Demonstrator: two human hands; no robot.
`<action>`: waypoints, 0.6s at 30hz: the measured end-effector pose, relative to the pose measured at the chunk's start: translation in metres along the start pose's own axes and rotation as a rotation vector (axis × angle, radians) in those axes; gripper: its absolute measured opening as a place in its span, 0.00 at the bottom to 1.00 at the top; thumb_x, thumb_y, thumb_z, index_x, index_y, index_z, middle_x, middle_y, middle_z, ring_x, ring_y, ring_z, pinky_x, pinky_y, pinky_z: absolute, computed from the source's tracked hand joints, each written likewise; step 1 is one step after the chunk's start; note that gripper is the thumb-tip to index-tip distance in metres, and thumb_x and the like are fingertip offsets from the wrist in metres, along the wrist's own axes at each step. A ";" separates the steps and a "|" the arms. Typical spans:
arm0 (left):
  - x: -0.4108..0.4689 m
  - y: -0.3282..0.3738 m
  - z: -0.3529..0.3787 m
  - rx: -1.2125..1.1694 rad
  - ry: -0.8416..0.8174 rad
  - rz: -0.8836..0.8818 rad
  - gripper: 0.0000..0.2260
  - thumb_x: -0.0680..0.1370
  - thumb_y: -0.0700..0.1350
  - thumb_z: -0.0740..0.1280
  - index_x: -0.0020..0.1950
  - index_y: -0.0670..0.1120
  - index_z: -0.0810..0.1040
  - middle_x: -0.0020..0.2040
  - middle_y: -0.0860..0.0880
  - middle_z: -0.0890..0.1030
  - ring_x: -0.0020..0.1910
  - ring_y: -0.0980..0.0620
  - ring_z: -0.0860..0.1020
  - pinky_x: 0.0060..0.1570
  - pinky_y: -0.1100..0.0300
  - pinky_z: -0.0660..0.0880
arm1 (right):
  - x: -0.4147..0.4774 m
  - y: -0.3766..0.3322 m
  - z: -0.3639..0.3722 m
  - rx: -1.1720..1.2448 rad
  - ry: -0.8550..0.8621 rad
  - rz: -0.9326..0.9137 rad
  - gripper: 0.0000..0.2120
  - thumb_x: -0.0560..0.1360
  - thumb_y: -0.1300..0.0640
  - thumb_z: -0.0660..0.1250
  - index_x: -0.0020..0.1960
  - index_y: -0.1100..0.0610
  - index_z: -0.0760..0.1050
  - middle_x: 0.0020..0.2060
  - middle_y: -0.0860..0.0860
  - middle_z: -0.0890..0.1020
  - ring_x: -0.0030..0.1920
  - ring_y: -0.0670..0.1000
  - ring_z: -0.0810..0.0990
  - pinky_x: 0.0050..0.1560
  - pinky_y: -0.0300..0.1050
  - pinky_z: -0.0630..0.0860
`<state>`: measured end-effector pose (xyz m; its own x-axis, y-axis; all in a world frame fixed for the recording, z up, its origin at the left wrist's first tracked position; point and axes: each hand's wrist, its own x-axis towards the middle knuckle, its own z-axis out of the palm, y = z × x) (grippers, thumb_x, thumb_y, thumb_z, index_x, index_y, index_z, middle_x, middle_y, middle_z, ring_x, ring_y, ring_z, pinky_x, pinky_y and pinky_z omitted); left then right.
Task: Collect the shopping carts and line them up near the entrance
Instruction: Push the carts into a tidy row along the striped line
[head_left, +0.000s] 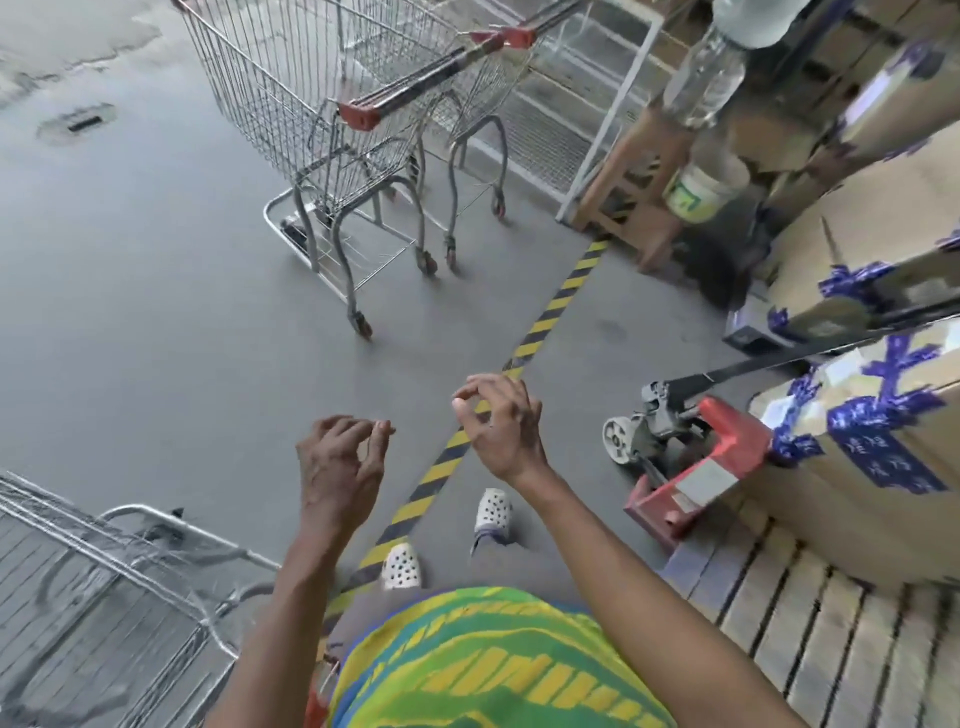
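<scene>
Both hands, left (340, 462) and right (501, 423), hover empty, fingers loosely curled apart, short of two nested shopping carts (332, 104).

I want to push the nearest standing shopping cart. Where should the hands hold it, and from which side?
Hold the handle bar of the shopping cart, one hand near each red end cap. Come from the rear, the handle side facing the person. The bar is horizontal and unobstructed; both hands, left hand and right hand, are empty.
</scene>
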<state>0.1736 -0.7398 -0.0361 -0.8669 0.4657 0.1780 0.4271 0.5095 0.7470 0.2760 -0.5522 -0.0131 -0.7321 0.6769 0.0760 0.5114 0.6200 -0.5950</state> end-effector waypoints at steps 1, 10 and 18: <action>0.006 0.004 0.006 -0.016 -0.006 0.002 0.18 0.80 0.55 0.62 0.43 0.48 0.88 0.40 0.53 0.85 0.50 0.47 0.78 0.52 0.45 0.76 | 0.010 0.000 0.001 0.018 -0.021 0.018 0.06 0.77 0.47 0.68 0.50 0.47 0.82 0.59 0.44 0.82 0.64 0.50 0.75 0.59 0.48 0.65; 0.107 0.057 0.087 -0.145 -0.202 0.051 0.19 0.81 0.58 0.61 0.48 0.50 0.88 0.43 0.52 0.85 0.51 0.55 0.74 0.51 0.51 0.75 | 0.124 0.029 0.002 0.132 -0.065 -0.005 0.07 0.77 0.46 0.69 0.51 0.47 0.82 0.61 0.44 0.81 0.65 0.50 0.75 0.63 0.49 0.67; 0.256 0.121 0.165 -0.135 -0.209 0.128 0.19 0.82 0.59 0.61 0.49 0.51 0.88 0.43 0.53 0.84 0.52 0.53 0.75 0.53 0.59 0.72 | 0.302 0.084 -0.051 0.243 0.036 0.083 0.10 0.78 0.46 0.67 0.52 0.49 0.83 0.56 0.48 0.83 0.62 0.52 0.75 0.63 0.51 0.72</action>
<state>0.0463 -0.4391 -0.0057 -0.7302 0.6664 0.1503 0.4788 0.3423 0.8084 0.1204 -0.2755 0.0003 -0.6735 0.7379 0.0447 0.4427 0.4510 -0.7750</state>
